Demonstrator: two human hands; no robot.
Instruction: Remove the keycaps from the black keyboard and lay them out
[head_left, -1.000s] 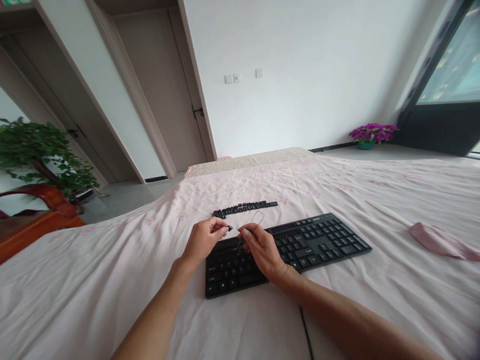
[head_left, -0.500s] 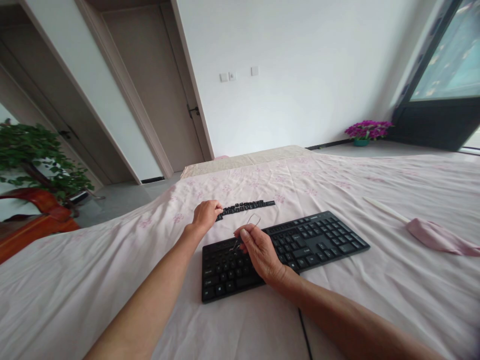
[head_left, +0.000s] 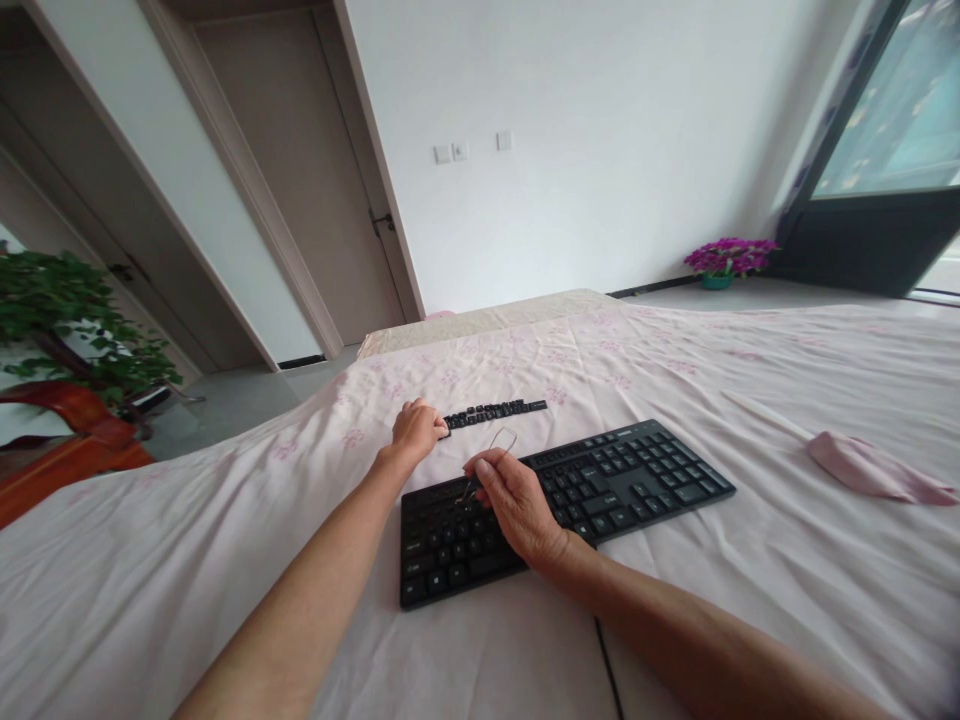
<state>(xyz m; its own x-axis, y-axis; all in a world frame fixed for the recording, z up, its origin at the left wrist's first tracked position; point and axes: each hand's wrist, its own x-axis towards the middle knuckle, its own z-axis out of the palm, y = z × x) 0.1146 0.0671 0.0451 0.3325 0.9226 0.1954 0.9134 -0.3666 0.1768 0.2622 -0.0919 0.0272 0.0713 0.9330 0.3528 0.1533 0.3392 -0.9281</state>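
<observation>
A black keyboard (head_left: 637, 490) lies on the pink flowered cloth, with bare spots among its left keys where keycaps are off. Beyond it, loose black keycaps (head_left: 495, 411) are laid out in two close rows. My left hand (head_left: 418, 430) is at the left end of these rows, its fingers pinched on a dark keycap (head_left: 448, 431) that is mostly hidden. Over the keyboard's left half, my right hand (head_left: 517, 500) is closed around a wire keycap puller (head_left: 504, 438). One wire loop sticks out above the fingers, and the other end points down at the keys.
A pink cloth piece (head_left: 874, 468) with a pale stick lies to the right. The keyboard cable (head_left: 609, 670) runs toward me. Past the bed's edge are a wooden chair (head_left: 67, 440), a leafy plant (head_left: 67, 310) and a pot of purple flowers (head_left: 727, 260).
My left hand has shifted slightly right, bringing the pinched keycap closer to the left end of the rows. My right hand stays over the keyboard. The view has turned a little.
</observation>
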